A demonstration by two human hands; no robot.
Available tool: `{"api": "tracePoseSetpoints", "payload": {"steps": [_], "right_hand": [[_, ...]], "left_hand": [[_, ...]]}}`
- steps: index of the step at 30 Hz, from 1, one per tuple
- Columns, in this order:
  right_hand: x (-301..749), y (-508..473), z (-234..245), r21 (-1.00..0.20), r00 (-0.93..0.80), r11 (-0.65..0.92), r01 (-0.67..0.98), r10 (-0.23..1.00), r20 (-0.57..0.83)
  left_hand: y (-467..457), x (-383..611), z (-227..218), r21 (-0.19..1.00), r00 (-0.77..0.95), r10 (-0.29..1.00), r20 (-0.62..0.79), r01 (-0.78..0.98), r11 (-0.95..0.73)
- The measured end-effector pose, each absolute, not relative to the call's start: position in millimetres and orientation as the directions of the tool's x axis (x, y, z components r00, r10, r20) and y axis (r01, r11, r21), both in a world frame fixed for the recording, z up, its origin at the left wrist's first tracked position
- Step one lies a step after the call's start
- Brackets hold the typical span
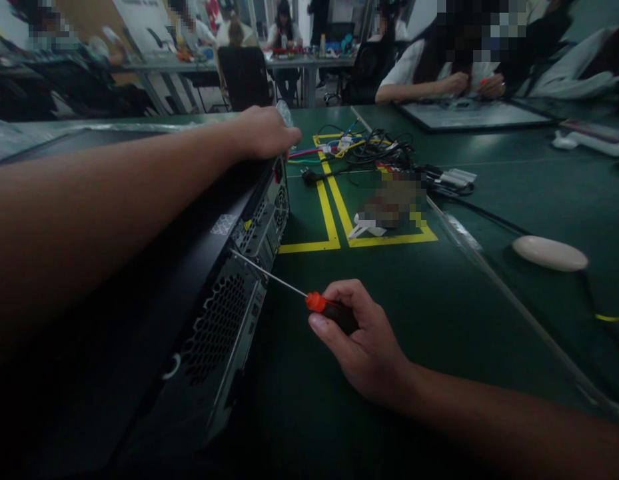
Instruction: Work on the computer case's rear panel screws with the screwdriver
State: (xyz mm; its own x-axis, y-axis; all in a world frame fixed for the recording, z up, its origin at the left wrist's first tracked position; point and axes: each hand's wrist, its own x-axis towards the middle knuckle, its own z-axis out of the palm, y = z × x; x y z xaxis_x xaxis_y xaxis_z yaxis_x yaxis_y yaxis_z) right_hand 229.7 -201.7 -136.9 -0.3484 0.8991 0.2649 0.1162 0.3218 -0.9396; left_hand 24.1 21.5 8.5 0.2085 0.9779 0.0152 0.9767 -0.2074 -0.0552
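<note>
A black computer case (pixel 199 267) lies on its side on the green table, its perforated metal rear panel (pixel 224 327) facing me. My left hand (pixel 264 131) rests closed over the far top corner of the case, pressing on it. My right hand (pixel 362 337) is wrapped round the black-and-orange handle of a screwdriver (pixel 319 303). The screwdriver's thin metal shaft runs up and left, and its tip touches the rear panel near the upper edge.
A tangle of coloured cables and plugs (pixel 374 150) lies beyond yellow tape lines (pixel 332 223). A white oval object (pixel 549 253) sits at right. A dark flat panel (pixel 469 113) lies before other people seated across the table. More people work at tables behind.
</note>
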Motion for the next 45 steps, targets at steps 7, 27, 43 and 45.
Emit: {"api": "tracePoseSetpoints", "payload": {"steps": [7, 27, 43, 45], "right_hand": [[229.7, -204.7, -133.3, -0.944, -0.342, 0.314, 0.1, 0.902, 0.263], [227.9, -202.9, -130.9, -0.916, -0.324, 0.38, 0.129, 0.889, 0.323], [226.9, -203.6, -129.6, -0.926, -0.31, 0.353, 0.136, 0.903, 0.298], [227.1, -203.5, -130.0, -0.926, -0.313, 0.353, 0.132, 0.901, 0.299]], "left_hand": [[18.8, 25.5, 8.8, -0.051, 0.197, 0.98, -0.011, 0.979, -0.197], [17.7, 26.8, 8.7, -0.029, 0.171, 0.985, 0.002, 0.985, -0.17], [21.8, 23.8, 8.8, -0.051, 0.215, 0.977, -0.01, 0.975, -0.215], [22.7, 23.2, 8.2, -0.055, 0.223, 0.975, -0.011, 0.973, -0.224]]}}
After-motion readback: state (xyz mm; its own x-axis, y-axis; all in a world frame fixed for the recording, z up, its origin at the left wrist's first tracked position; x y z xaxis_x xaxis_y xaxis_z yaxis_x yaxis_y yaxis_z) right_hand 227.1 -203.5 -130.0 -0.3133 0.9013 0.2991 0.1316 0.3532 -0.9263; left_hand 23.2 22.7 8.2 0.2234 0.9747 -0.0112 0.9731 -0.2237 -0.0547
